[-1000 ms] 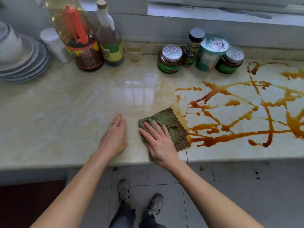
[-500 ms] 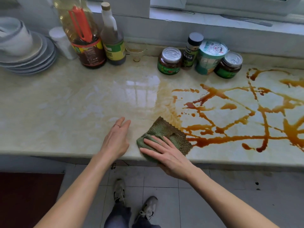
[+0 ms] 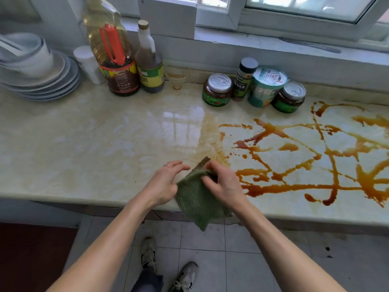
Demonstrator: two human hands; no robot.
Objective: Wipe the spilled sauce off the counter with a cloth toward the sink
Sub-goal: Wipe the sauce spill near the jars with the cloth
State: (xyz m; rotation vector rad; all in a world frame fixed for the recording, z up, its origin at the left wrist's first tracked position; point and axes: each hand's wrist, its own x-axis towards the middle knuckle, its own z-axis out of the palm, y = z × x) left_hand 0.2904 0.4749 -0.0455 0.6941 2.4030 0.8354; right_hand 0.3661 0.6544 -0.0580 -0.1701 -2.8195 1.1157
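At the front edge of the desk (image 3: 84, 157): green cloth (image 3: 196, 200) lifted off the surface, its lower corner hanging past the edge over the floor tiles (image 3: 237, 247). Right hand (image 3: 226, 187) has its fingers curled, pinching the bunched top of the cloth. Left hand (image 3: 162, 185) is against the cloth's left edge, fingers loosely bent; grip or mere touch, cannot tell. Sauce (image 3: 255, 191) lies in brown streaks across the right half of the desk, the nearest streak just beside the right hand. Back row: stacked plates (image 3: 52, 87), oil bottle (image 3: 114, 66), jars (image 3: 216, 91).
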